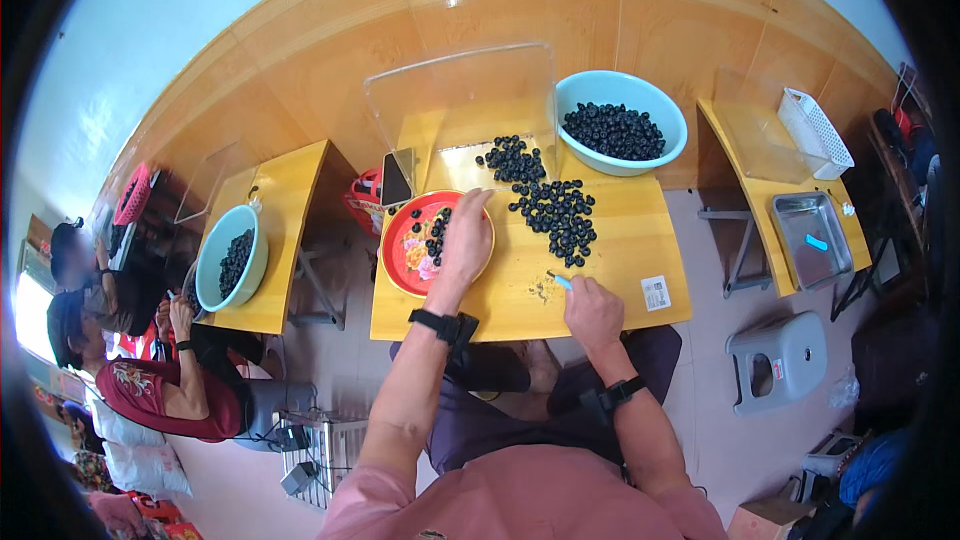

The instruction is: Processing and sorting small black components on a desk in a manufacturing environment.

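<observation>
My left hand (467,239) is over the right side of a red, flower-patterned bowl (402,273). Its fingers are bent and close together, and I cannot see what they hold, if anything. Dark, round, berry-like pieces (437,230) lie in the bowl beside it. At the table's near edge, my right hand (594,313) is closed round a small tool with a light blue handle (561,281); its working end is too small to make out. Brown crumbs (542,288) lie just left of that tool. More dark round pieces (556,219) are spread loose beyond both hands.
A light blue basin (672,152) of dark pieces stands at the table's back right. A clear upright panel (460,100) rises at the back, near a dark phone (398,178). A white card (655,293) lies right. Side tables flank mine; two people sit at left.
</observation>
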`<state>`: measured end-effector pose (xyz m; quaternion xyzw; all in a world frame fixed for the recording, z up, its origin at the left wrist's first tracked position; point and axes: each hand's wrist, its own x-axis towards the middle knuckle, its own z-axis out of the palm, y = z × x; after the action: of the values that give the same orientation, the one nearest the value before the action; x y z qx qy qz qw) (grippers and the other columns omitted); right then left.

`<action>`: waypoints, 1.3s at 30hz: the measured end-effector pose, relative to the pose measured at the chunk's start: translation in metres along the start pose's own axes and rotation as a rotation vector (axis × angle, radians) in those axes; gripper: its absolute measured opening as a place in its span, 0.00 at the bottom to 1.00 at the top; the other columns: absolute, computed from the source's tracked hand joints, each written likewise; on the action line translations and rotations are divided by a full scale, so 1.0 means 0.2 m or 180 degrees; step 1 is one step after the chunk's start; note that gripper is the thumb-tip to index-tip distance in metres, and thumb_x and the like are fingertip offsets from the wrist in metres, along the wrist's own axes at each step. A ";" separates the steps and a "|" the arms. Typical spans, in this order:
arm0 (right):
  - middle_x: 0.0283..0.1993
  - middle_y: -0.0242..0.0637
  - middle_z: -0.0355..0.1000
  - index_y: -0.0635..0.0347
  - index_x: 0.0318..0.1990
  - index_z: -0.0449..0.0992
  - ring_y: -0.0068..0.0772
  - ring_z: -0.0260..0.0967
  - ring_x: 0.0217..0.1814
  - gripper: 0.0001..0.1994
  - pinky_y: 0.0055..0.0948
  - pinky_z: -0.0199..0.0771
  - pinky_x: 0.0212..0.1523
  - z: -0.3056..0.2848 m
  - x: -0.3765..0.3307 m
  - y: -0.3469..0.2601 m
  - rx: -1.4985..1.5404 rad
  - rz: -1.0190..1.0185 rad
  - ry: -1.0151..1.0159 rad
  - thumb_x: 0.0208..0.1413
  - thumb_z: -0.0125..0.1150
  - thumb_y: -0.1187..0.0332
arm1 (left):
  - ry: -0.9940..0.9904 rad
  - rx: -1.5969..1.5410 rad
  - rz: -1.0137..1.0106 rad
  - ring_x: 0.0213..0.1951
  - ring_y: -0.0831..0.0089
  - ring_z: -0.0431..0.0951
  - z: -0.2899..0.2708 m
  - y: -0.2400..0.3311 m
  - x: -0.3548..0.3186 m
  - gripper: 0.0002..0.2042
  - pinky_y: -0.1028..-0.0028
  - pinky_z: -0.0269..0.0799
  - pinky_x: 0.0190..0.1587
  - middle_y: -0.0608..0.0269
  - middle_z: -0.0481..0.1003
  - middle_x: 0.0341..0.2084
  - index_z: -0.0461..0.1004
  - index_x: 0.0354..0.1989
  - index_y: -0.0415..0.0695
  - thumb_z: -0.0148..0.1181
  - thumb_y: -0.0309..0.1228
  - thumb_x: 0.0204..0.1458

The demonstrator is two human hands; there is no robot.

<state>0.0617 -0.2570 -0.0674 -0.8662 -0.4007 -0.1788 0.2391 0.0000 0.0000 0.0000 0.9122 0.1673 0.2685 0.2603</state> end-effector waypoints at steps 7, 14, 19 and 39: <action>0.28 0.37 0.70 0.54 0.34 0.73 0.43 0.75 0.28 0.08 0.43 0.76 0.29 -0.03 -0.01 0.01 0.0044 0.0014 0.0083 0.59 0.65 0.63 | -0.0892 0.1025 0.0341 0.72 0.36 0.58 0.39 0.03 0.21 0.30 0.51 0.56 0.75 0.34 0.56 0.73 0.61 0.73 0.44 0.56 0.44 0.66; 0.29 0.38 0.70 0.55 0.34 0.73 0.44 0.75 0.29 0.08 0.43 0.75 0.30 -0.03 -0.03 0.01 0.0173 0.0015 0.0213 0.59 0.64 0.65 | -0.1400 0.1088 0.0247 0.73 0.37 0.57 0.43 0.06 0.10 0.31 0.51 0.56 0.75 0.36 0.54 0.74 0.58 0.75 0.44 0.49 0.49 0.69; 0.29 0.38 0.71 0.56 0.34 0.73 0.45 0.75 0.30 0.07 0.43 0.75 0.31 -0.04 -0.01 0.01 0.0320 0.0060 0.0261 0.59 0.64 0.66 | -0.1525 0.1024 0.0233 0.73 0.38 0.58 0.35 0.14 -0.03 0.30 0.50 0.58 0.74 0.34 0.54 0.74 0.57 0.75 0.43 0.50 0.47 0.70; 0.27 0.39 0.70 0.56 0.33 0.73 0.46 0.74 0.28 0.06 0.44 0.75 0.28 -0.04 -0.01 0.01 0.0387 0.0055 0.0551 0.60 0.63 0.67 | -0.0216 -0.0026 0.0152 0.39 0.51 0.80 0.32 0.23 -0.30 0.12 0.58 0.77 0.44 0.48 0.77 0.35 0.80 0.44 0.35 0.71 0.24 0.52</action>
<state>0.0608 -0.2632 -0.0625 -0.8348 -0.3812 -0.2263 0.3265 -0.0026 -0.0879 -0.0450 0.9235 0.1354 0.2442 0.2631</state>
